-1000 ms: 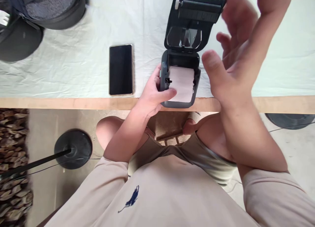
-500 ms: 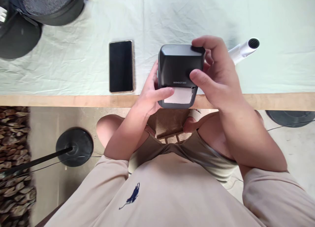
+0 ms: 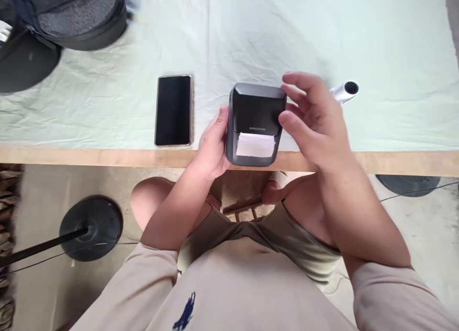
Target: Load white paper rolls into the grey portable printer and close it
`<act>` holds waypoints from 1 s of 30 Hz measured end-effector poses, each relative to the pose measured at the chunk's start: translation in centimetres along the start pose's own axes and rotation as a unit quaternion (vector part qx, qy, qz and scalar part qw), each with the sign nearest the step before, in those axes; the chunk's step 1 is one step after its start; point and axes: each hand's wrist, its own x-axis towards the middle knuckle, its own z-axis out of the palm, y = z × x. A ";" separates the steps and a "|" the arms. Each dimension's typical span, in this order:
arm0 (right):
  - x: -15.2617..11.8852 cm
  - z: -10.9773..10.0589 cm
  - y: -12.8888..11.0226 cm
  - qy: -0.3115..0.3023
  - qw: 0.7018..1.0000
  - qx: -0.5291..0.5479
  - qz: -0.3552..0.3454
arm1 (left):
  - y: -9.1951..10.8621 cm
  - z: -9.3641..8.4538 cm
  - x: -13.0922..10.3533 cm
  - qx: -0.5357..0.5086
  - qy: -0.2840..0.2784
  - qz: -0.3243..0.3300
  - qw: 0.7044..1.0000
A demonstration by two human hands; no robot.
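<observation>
Newly lowered, the lid [image 3: 258,110] of the dark printer [image 3: 256,125] leaves just a paper strip [image 3: 256,145] exposed, left grip [image 3: 213,147] clasping its side, right grip [image 3: 320,123] loosely spread at its edge.

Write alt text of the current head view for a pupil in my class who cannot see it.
A person's left hand holds a closed dark printer with white paper showing, the right hand at its other side. A phone lies on pale cloth to the left; a white object shows partly behind the right hand.
</observation>
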 end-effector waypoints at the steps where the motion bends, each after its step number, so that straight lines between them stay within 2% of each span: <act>1: 0.0 -0.4 -0.2 -0.010 1.000 0.023 -0.004 | 0.0 -0.1 0.1 0.009 -0.001 0.002 1.000; 3: 0.0 -1.0 -0.9 -0.043 0.996 0.073 -0.007 | 0.0 -0.3 0.1 0.027 0.001 0.014 1.000; 5: 0.2 -1.5 -1.5 -0.045 0.996 0.076 -0.015 | 0.1 -0.3 0.2 0.039 0.015 0.025 0.999; 8: 0.7 -1.6 -2.5 0.027 0.999 -0.008 -0.047 | 0.1 -0.3 0.3 0.049 0.046 0.018 0.998; 11: 1.5 -1.1 -3.6 0.114 0.987 -0.103 -0.055 | 0.1 -0.2 0.6 0.040 0.058 0.010 0.997; 14: 2.3 -0.5 -4.5 0.185 0.980 -0.072 -0.020 | 0.1 -0.1 0.7 0.023 0.051 0.002 0.998; 16: 2.6 -0.5 -4.8 0.197 0.980 -0.019 -0.010 | 0.1 -0.2 0.7 0.017 0.039 -0.006 0.999; 19: 2.6 -1.0 -4.6 0.172 0.984 -0.017 -0.045 | 0.1 -0.3 0.4 0.021 -0.001 -0.007 1.000; 22: 2.3 -1.4 -3.8 0.058 0.989 -0.126 -0.056 | 0.2 -0.2 0.0 0.040 -0.040 0.014 0.998; 24: 2.2 -1.4 -3.2 -0.023 0.974 -0.219 -0.049 | 0.2 0.0 -0.2 0.053 -0.060 0.030 0.996; 25: 2.2 -1.4 -2.9 -0.044 0.964 -0.258 -0.049 | 0.1 0.1 -0.3 0.059 -0.067 0.033 0.995; 28: 2.3 -1.1 -2.8 -0.046 0.943 -0.325 -0.052 | 0.1 0.3 -0.5 0.076 -0.062 0.037 0.994; 30: 2.3 -1.4 -3.2 -0.040 0.960 -0.276 -0.036 | 0.1 0.3 -0.5 0.084 -0.054 0.036 0.994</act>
